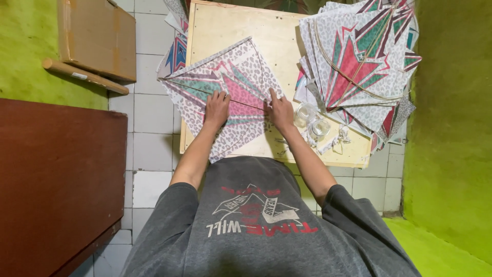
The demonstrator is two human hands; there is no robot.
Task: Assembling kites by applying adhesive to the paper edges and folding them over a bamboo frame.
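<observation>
On the worktop (287, 41), left of centre, lies a kite (225, 87), flat, leopard-print paper with pink and teal shapes, its left corner hanging past the worktop edge. Left hand (217, 109) presses flat on it, fingers spread, gripping nothing. Right hand (281, 110) at 3 o'clock of the left, fingers down on the kite's thin stick; whether the grip is closed on the stick cannot be told. Kite stack (359, 61) at 2 o'clock, overhanging the right edge. Clear jars (312, 120) just right of the right hand. Cardboard box (97, 36) and wooden rod (84, 77) at 10 o'clock on the floor.
</observation>
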